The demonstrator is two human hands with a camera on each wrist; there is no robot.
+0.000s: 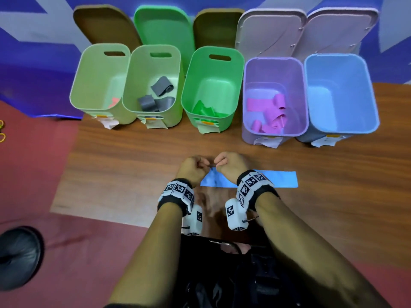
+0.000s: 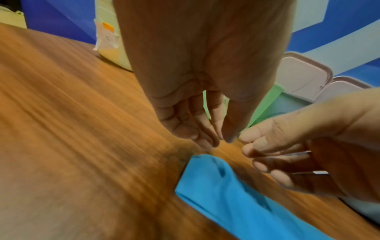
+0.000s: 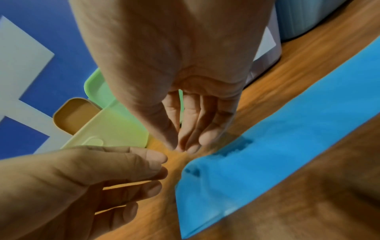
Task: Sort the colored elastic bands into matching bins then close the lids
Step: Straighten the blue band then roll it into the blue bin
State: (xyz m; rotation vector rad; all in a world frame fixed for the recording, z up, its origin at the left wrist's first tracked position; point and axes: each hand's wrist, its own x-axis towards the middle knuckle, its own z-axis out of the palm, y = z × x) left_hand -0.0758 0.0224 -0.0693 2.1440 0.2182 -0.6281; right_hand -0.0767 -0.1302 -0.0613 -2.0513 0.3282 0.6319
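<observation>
Wood-grain bench (image 1: pixel 138 156) against a blue and pale patterned wall, with five open bins in a row along its far side and their lids standing behind them. From left to right: a pale green bin (image 1: pixel 100 81) showing a scrap of pink-orange, a pale green bin holding grey bands (image 1: pixel 155 94), a brighter green bin holding green bands (image 1: pixel 203 110), a lilac bin holding pink bands (image 1: pixel 269 112), and a blue bin (image 1: pixel 340 92) with nothing visible inside.

One blue elastic band (image 1: pixel 266 178) lies flat on the bench near the person. Left hand (image 1: pixel 193 168) and right hand (image 1: pixel 231 165) hover together just over its left end, fingers loosely curled and fingertips bunched; neither grip has yet closed on the band.

Step in hand, as it seems: picking up the last loose band. Next the fingers must pinch its thin edge off the wood, carry it to the blue bin at far right, then shut all five lids
</observation>
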